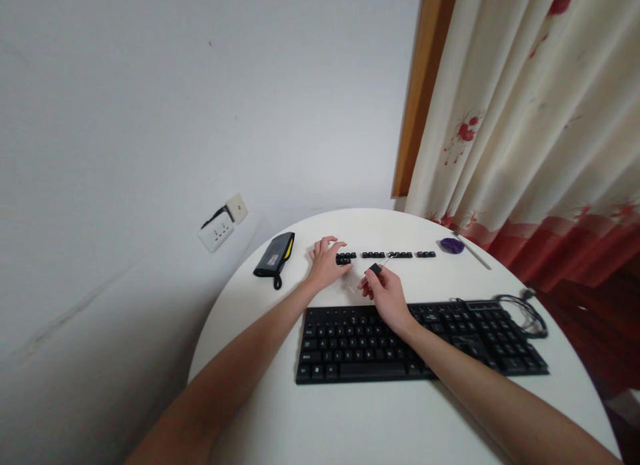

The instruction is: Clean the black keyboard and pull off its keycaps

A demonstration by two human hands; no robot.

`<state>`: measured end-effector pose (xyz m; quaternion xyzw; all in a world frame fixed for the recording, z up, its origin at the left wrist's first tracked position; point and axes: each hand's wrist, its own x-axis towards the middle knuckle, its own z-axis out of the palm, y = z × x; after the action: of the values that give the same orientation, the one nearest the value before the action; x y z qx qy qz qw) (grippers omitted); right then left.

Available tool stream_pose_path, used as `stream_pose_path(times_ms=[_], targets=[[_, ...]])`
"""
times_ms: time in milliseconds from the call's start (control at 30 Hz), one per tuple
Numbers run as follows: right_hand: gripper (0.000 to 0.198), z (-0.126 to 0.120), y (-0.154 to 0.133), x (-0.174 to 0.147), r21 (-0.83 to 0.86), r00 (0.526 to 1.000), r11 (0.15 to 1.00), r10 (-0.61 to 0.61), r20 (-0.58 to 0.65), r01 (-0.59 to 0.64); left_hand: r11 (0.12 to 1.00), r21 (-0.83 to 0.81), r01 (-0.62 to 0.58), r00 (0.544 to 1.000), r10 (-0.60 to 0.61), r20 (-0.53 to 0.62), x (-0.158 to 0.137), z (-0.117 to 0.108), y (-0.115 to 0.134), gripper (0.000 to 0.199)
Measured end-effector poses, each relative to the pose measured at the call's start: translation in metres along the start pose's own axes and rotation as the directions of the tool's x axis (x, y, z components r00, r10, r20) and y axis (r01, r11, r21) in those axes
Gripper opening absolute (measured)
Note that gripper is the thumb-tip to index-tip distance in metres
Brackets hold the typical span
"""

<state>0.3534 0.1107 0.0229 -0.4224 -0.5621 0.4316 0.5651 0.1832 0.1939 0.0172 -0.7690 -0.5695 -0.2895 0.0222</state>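
Observation:
My left hand (326,263) reaches over the left end of a row of black keycaps. Its thumb and fingers are apart, curved around a small group of keycaps (345,258); whether they touch any is unclear. My right hand (385,293) is closed on what looks like a keycap puller (374,269), with a black body and thin wires pointing toward the row. The right wrist is above the black keyboard (365,345), whose top row shows bare places. Further keycap groups (373,255) lie in line to the right.
A dark pouch (275,255) with a yellow edge lies at the left, near the wall. At the right are a purple cloth-like bundle (452,245), a brush with a pale handle (475,251) and the coiled cable (530,318). All rest on a round white table (260,385).

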Motion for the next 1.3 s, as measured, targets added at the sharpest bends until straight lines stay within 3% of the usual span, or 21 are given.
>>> stream_pose_path(times_ms=[200,533,933,1300], targets=[[0.032,-0.0009,0.0021,0.0001,0.000,1.000,1.000,-0.005,0.003,0.005,1.000,0.020,-0.012,1.000,0.012,-0.010,0.0033,0.0024,0.0058,0.065],[0.033,-0.0003,0.0017,-0.0001,0.010,1.000,1.000,-0.008,-0.007,0.008,0.996,0.082,0.034,0.999,-0.035,0.005,0.0031,0.0029,0.0073,0.065],[0.031,-0.0002,0.0007,-0.0002,0.015,1.000,1.000,-0.019,0.001,0.018,0.999,0.042,0.012,1.000,-0.013,0.014,-0.0032,-0.0029,0.0027,0.066],[0.031,0.0001,0.0028,-0.0001,0.015,1.000,1.000,-0.020,0.010,0.020,0.998,0.053,0.017,0.999,-0.016,-0.036,-0.0026,0.0010,-0.0004,0.064]])
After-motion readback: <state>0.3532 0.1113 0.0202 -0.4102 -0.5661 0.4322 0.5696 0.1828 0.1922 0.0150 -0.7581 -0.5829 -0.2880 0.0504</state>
